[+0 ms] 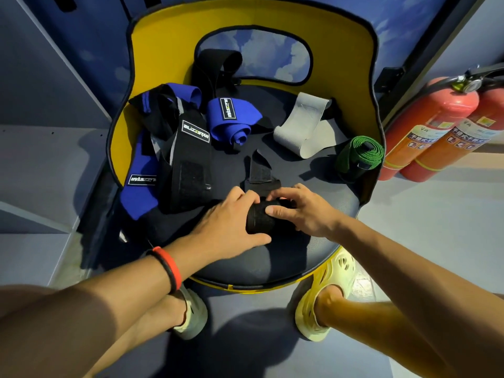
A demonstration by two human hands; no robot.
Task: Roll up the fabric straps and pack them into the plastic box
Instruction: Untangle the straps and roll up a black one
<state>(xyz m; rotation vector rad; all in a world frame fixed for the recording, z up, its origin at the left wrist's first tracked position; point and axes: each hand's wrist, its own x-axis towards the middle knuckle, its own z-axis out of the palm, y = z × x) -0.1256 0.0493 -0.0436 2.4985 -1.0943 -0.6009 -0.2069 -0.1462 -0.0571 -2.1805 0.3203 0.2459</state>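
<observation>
A rolled black strap (263,218) lies on the dark seat of a yellow chair (272,257). My left hand (231,225) grips its left end, thumb under it. My right hand (300,211) holds its right side, fingers curled over the top. The strap's loose Velcro tail (259,173) runs away from the roll. A pile of black and blue straps (174,148) lies to the left. Behind it sits a rolled blue strap (231,121). A grey band (302,126) and a rolled green strap (360,154) lie at the right. No plastic box is in view.
Another black strap (215,66) hangs at the chair's backrest opening. Two red fire extinguishers (436,126) lean against the wall at the right. My feet in pale yellow shoes (324,293) stand on the grey floor below the seat.
</observation>
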